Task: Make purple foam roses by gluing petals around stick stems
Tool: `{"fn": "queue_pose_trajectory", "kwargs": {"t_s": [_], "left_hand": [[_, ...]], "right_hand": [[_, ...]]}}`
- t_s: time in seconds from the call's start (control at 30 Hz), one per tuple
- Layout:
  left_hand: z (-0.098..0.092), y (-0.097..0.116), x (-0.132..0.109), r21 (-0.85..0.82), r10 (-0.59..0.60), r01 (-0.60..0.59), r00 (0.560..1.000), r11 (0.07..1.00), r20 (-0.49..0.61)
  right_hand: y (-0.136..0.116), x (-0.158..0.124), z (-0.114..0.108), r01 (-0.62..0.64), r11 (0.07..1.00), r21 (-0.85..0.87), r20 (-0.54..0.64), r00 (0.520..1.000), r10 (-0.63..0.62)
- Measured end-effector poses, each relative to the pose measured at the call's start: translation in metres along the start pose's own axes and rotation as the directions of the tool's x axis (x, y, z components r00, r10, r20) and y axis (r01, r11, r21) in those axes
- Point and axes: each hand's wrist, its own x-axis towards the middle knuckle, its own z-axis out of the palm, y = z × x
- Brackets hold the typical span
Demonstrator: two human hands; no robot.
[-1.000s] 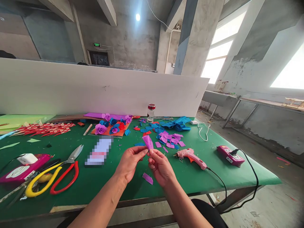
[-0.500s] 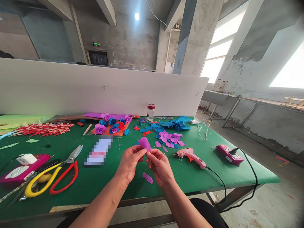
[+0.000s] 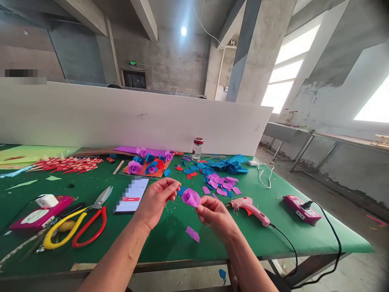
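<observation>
My right hand (image 3: 214,211) pinches a curled purple paper flower (image 3: 191,197) between thumb and fingers above the green table. Just left of the flower is my left hand (image 3: 161,198), its thumb and fingertips pressed together; whether anything small is between them is hidden. One loose purple petal (image 3: 192,234) lies below the hands. Beyond them are scattered purple petals (image 3: 223,183) and crumpled blue paper (image 3: 232,164). A pink glue gun (image 3: 251,209) rests to the right of my right hand. Finished paper flowers (image 3: 148,164) in purple, blue and red sit on an orange sheet.
Scissors (image 3: 91,217) with yellow and red handles and a phone (image 3: 132,196) lie left. Pink power strips stand at left (image 3: 41,213) and right (image 3: 302,209), with black cables. A glass jar (image 3: 197,149) stands before a white board (image 3: 170,121).
My left hand has come off the purple paper and moved left. The paper now shows as a rolled flower in my right hand. The whole view has shifted slightly.
</observation>
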Motion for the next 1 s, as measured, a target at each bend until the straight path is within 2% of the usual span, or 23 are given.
{"fn": "queue_pose_trajectory", "kwargs": {"t_s": [0.17,0.43,0.53,0.73,0.83,1.0], "left_hand": [[0.001,0.015,-0.02,0.101,-0.034,0.018,0.987,0.995,0.157],[0.0,0.015,-0.021,0.259,-0.041,-0.002,0.986,0.966,0.16],[0.0,0.013,-0.02,0.222,-0.039,0.002,0.985,0.975,0.166],[0.007,0.007,-0.022,-0.006,-0.135,0.139,0.973,0.99,0.188],[0.011,0.007,-0.023,-0.083,-0.141,0.161,0.969,0.983,0.205],[0.014,0.011,-0.027,-0.056,-0.118,0.131,0.974,0.99,0.193]], "right_hand": [[0.001,-0.001,-0.004,0.061,0.983,-0.175,0.015,0.998,-0.059],[-0.007,-0.003,-0.001,0.085,0.952,-0.296,0.06,0.996,-0.071],[-0.007,-0.004,-0.001,0.103,0.945,-0.309,0.063,0.994,-0.088],[-0.005,-0.003,-0.006,0.179,0.931,-0.318,0.048,0.984,-0.173],[-0.004,-0.002,-0.008,0.195,0.929,-0.314,0.003,0.979,-0.205],[-0.002,0.0,-0.009,0.206,0.929,-0.307,-0.05,0.971,-0.232]]}}
